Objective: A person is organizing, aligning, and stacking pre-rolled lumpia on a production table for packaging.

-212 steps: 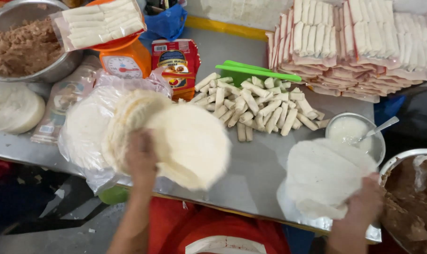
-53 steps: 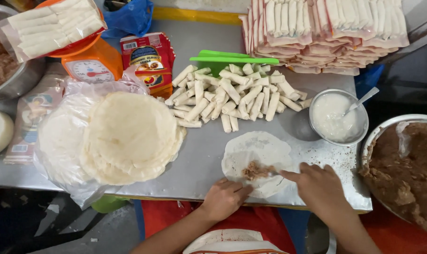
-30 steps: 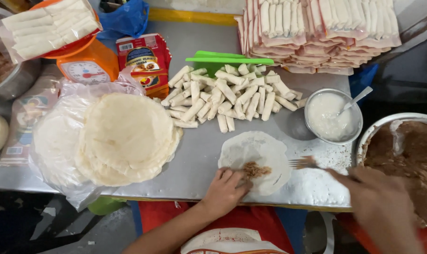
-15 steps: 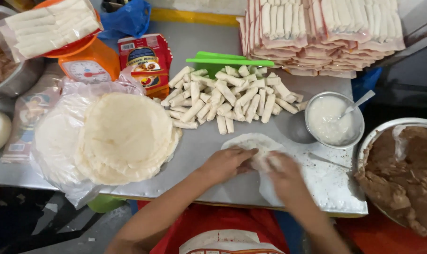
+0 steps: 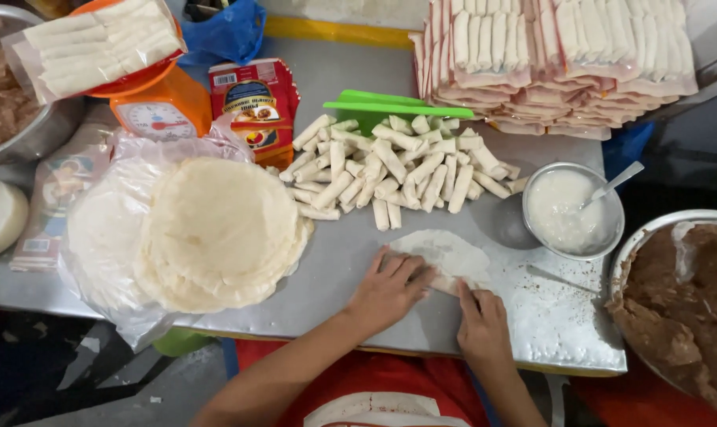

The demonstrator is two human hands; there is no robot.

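A thin round wrapper (image 5: pixel 449 251) lies on the metal table (image 5: pixel 350 269) near its front edge, its near side folded over the filling. My left hand (image 5: pixel 388 289) presses flat on the folded left part. My right hand (image 5: pixel 482 320) grips the folded right part with its fingertips. Both hands touch the wrapper. A stack of round wrappers (image 5: pixel 220 229) sits on clear plastic to the left. A pile of finished small rolls (image 5: pixel 390 170) lies just beyond the wrapper.
A small metal bowl of white paste with a spoon (image 5: pixel 572 209) stands right of the wrapper. A large bowl of brown filling (image 5: pixel 683 300) is at far right, a fork (image 5: pixel 560 278) beside it. Packed rolls (image 5: pixel 556 55), an orange scale (image 5: pixel 157 107) and a green board (image 5: pixel 390 107) are behind.
My right hand left the fork on the table and came to the wrapper. Both hands have folded the wrapper's near edge over the filling, which is now covered.
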